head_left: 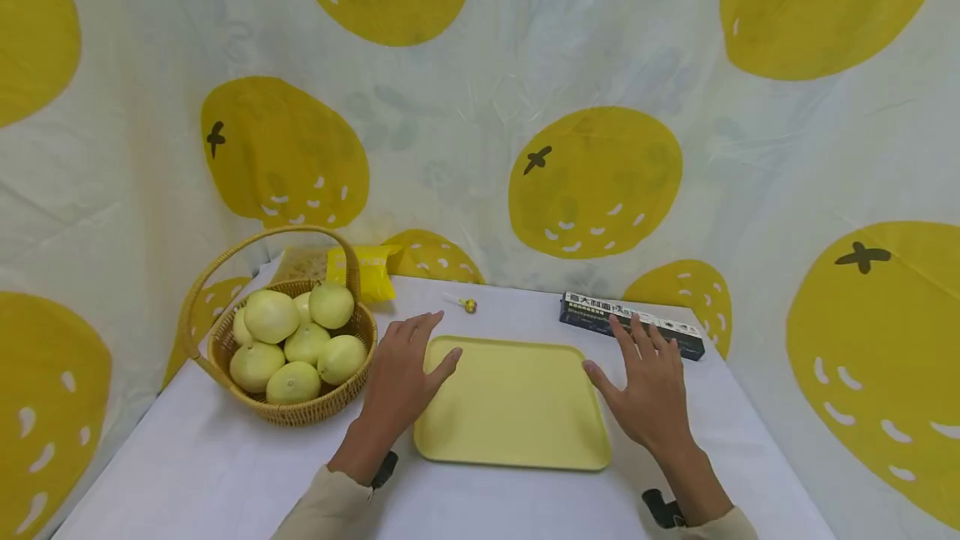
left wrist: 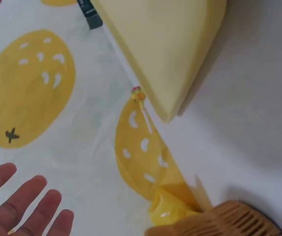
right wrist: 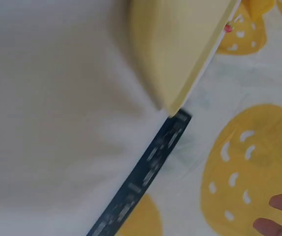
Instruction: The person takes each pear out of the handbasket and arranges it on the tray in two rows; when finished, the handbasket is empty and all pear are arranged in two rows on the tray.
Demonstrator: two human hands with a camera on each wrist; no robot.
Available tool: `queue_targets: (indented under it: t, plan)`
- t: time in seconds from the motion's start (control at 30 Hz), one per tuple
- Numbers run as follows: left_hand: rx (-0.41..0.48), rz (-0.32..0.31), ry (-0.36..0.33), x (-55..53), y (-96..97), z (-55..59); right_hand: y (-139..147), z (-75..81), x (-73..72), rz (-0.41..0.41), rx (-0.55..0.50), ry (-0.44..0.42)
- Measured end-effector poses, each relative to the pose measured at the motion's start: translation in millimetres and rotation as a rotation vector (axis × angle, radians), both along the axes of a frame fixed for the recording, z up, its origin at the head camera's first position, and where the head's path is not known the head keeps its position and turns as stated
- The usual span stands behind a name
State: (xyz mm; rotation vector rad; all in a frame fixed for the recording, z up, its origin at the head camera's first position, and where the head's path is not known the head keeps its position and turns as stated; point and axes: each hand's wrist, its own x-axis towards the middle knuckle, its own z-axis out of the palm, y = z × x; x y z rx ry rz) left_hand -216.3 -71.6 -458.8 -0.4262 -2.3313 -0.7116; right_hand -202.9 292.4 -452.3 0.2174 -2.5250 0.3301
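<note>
A pale yellow tray (head_left: 517, 407) lies on the white-covered table between my two hands. My left hand (head_left: 405, 369) hovers by its left edge, fingers extended and thumb apart, holding nothing; fingertips (left wrist: 28, 206) show in the left wrist view. Beyond the right edge, my right hand (head_left: 648, 394) is spread the same way, also holding nothing. A wicker basket (head_left: 300, 415) of pale green round fruit (head_left: 272, 317) stands left of my left hand. Past my right fingertips lies a long dark box (head_left: 630, 325) with white lettering. Behind the tray is a small lollipop (head_left: 469, 305).
Behind the basket sit a bright yellow packet (head_left: 372, 269) and a brownish packet (head_left: 302, 263), partly hidden by the basket's handle. A white curtain (head_left: 450, 148) printed with large yellow fruit hangs along the table's far edge and both sides.
</note>
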Motion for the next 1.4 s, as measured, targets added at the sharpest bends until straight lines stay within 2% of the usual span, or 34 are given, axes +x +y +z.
queue_targets:
  t: [0.13, 0.37, 0.5, 0.77, 0.87, 1.1, 1.27, 1.4]
  plan:
    - [0.106, 0.037, 0.037, 11.9, -12.5, 2.7, -27, 2.7, -5.3, 0.064, -0.045, 0.029]
    - [0.284, 0.186, 0.126, 36.6, -43.9, 0.6, -75, 5.8, -14.8, 0.24, -0.154, 0.086]
    - [0.374, 0.251, 0.155, 48.6, -59.7, 0.7, -98, 8.5, -17.5, 0.303, -0.175, 0.1]
    - [0.476, 0.381, 0.169, 66.4, -87.8, -3.6, -136, 11.3, -16.9, 0.4, -0.209, 0.124]
    - [0.523, 0.441, 0.159, 72.9, -96.7, -7.5, -147, 11.0, -16.0, 0.431, -0.217, 0.122]
    - [0.591, 0.621, 0.075, 83.7, -115.2, -13.5, -167, 8.3, -15.2, 0.477, -0.231, 0.132]
    - [0.657, 0.679, 0.035, 83.7, -127.0, -17.3, -177, 6.9, -15.1, 0.497, -0.235, 0.152]
    - [0.686, 0.698, -0.008, 82.2, -134.8, -22.7, -183, 6.0, -13.2, 0.497, -0.237, 0.142]
